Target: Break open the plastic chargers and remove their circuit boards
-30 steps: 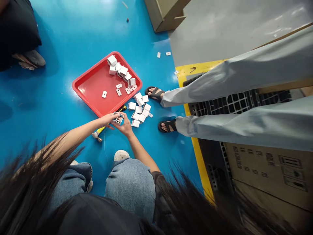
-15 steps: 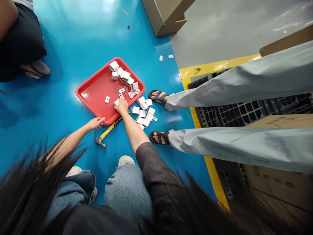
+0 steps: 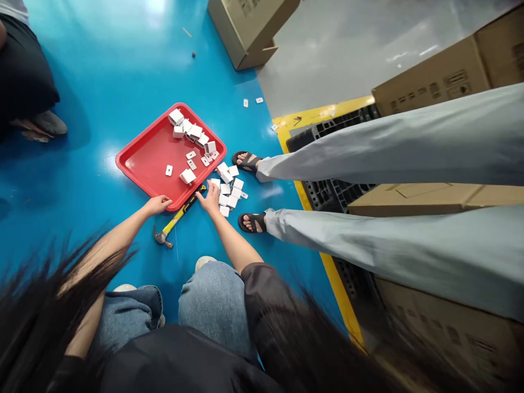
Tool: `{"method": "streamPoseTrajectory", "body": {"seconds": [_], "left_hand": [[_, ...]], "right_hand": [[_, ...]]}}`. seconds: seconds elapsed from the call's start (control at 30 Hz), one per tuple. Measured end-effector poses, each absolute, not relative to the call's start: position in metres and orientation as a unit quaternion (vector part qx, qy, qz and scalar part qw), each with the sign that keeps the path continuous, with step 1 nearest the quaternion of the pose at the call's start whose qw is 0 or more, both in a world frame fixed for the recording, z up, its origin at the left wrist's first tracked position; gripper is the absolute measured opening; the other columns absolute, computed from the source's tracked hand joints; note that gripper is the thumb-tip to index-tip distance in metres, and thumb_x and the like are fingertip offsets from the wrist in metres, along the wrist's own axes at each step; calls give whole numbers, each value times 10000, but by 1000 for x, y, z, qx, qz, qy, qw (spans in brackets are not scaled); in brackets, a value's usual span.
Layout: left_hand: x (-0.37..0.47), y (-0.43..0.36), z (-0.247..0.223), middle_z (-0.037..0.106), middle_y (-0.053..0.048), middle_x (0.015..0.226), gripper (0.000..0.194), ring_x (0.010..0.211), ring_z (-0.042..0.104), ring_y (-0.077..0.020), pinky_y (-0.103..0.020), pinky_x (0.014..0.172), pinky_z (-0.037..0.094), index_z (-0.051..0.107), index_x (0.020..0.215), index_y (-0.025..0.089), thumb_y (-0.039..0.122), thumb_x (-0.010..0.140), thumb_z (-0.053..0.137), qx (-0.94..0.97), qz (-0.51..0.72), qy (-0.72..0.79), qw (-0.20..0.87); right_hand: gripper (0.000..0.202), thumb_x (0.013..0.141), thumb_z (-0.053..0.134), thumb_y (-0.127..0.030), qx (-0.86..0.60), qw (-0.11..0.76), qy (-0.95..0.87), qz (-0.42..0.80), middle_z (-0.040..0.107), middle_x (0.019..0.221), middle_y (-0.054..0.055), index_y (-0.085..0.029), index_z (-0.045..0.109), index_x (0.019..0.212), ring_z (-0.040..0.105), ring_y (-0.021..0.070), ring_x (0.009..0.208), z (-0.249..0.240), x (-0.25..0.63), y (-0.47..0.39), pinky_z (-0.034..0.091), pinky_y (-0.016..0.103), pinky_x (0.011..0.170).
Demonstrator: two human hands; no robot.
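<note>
Right hand (image 3: 212,197) rests open-fingered on the white plastic housings (image 3: 227,188); left hand (image 3: 158,204) touches the red tray (image 3: 141,158) rim, gripping nothing. Housings look light, rigid; pinch sidewalls.

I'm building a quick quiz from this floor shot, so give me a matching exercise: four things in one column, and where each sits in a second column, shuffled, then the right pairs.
Things:
1. right hand
2. left hand
3. hammer
4. cardboard box

Places:
A. on the blue floor, handle running under the red tray's near corner
B. on the tray's near rim
C. at the top, where blue floor meets grey
D. on the pile of white pieces beside the tray

Pairs: 1-D, 2-B, 3-A, 4-C
</note>
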State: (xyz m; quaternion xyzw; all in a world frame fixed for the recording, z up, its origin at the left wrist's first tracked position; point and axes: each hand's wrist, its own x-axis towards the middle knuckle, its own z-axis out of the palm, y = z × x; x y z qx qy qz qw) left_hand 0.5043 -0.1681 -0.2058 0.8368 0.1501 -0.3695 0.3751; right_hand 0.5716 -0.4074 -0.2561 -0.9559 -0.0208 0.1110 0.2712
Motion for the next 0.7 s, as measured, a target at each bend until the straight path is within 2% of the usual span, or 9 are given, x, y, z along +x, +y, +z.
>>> {"method": "streamPoseTrajectory", "body": {"seconds": [0.1,0.2,0.3,0.37,0.47,0.57,0.7], "left_hand": [[504,-165,-203,734,-92,1107,354,956,696,-219,-225,762,490,670,1140,159,392,912,533,855,-377,121,335],[501,-162,-200,734,-98,1118,337,1002,689,-244,-236,800,488,689,1121,159,371,896,554,866,-386,105,301],[498,-159,-197,717,-111,1171,343,1079,667,-265,-246,833,486,689,1124,149,368,901,549,870,-396,91,279],[497,-157,-193,702,-123,1205,345,1111,654,-274,-252,849,485,684,1130,139,357,909,534,873,-400,84,267],[499,-159,-179,696,-110,1225,345,1116,653,-258,-241,857,484,667,1162,160,351,925,505,876,-404,65,254],[496,-174,-139,704,-107,1201,346,1100,658,-263,-262,878,486,663,1178,189,367,910,535,875,-414,29,250],[463,-219,-43,646,-149,1274,430,1166,613,-321,-352,914,491,621,1264,198,412,897,550,891,-360,-93,258]], "right_hand": [[717,811,600,-318,-969,211,76,102,317,1497,209,-125,394,1470,272,347,1416,-262,549,-453,284,552,1150],[693,788,609,-329,-970,191,101,113,275,1515,217,-130,441,1431,262,377,1411,-267,516,-491,325,561,1116],[659,817,582,-337,-961,216,105,139,284,1495,220,-140,437,1430,365,358,1354,-272,490,-510,393,536,1069],[620,825,565,-280,-958,219,115,147,308,1480,205,-154,446,1420,431,331,1307,-273,484,-512,412,508,1059],[569,770,579,-173,-952,229,135,148,357,1447,185,-152,502,1333,513,287,1213,-273,490,-507,436,448,1038],[502,712,625,-158,-943,257,153,146,465,1312,184,-120,537,1204,580,250,1057,-268,497,-497,493,394,937],[356,746,685,-310,-929,328,121,122,563,1102,121,-154,550,1036,602,195,904,-252,489,-480,519,320,808]]}}
